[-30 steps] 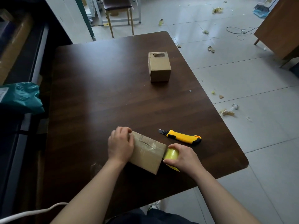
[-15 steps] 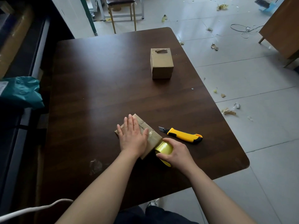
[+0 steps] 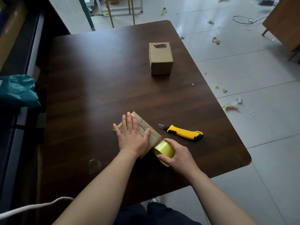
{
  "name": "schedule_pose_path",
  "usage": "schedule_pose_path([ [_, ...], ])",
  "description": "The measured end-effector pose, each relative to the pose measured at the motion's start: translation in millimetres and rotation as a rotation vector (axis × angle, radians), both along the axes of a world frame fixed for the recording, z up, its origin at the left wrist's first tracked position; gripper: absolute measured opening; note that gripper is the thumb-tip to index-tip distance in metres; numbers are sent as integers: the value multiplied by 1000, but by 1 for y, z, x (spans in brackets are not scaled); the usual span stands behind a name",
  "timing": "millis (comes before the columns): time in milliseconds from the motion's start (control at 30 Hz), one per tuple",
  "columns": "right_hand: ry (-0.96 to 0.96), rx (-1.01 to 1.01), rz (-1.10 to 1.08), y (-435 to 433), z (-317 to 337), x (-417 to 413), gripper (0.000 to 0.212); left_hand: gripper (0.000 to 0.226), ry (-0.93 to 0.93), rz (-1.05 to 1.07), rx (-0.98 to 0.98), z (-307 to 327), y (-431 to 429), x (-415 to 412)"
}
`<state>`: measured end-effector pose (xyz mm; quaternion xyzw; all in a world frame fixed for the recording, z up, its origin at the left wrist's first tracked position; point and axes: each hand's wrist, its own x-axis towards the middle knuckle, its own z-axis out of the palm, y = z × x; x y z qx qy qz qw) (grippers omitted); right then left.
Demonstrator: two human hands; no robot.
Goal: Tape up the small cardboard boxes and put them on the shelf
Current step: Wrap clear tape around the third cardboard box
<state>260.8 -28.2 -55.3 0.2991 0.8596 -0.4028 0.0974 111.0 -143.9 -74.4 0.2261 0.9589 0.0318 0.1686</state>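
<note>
A small brown box (image 3: 146, 129) lies on its side near the counter's front edge, turned at a slant, clear tape along its seam. A yellowish tape roll (image 3: 164, 149) touches its near end. A second box (image 3: 160, 60) stands upright farther back, untaped.

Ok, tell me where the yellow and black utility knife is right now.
In the head view, the yellow and black utility knife lies flat on the dark wooden table, near its right edge, just beyond the right hand holding the yellow tape roll.
</note>
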Motion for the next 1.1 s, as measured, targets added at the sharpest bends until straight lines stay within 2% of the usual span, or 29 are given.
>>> schedule_pose_path([
  [233,92,7,-6,-11,-4,7,73,83,18,-59,1,-1,-1,-12],
  [567,50,2,-72,-18,-12,36,71,80,5,-87,4,-1,-3,-12],
  [700,22,57,-38,-19,-9,37,73,79,-25,-92,128,4,-10,-14],
  [800,-24,149,44,-17,-3,37,73,89,48,-146,242,9,-23,-2],
  [867,-38,197,75,-15,0,36,73,92,76,-271,214,11,-37,11],
  [967,-63,236,107,-12,3,35,74,88,73,-400,29,8,-50,18],
  [1100,-34,230,70,-16,3,22,73,82,77,-275,71,6,-42,10],
])
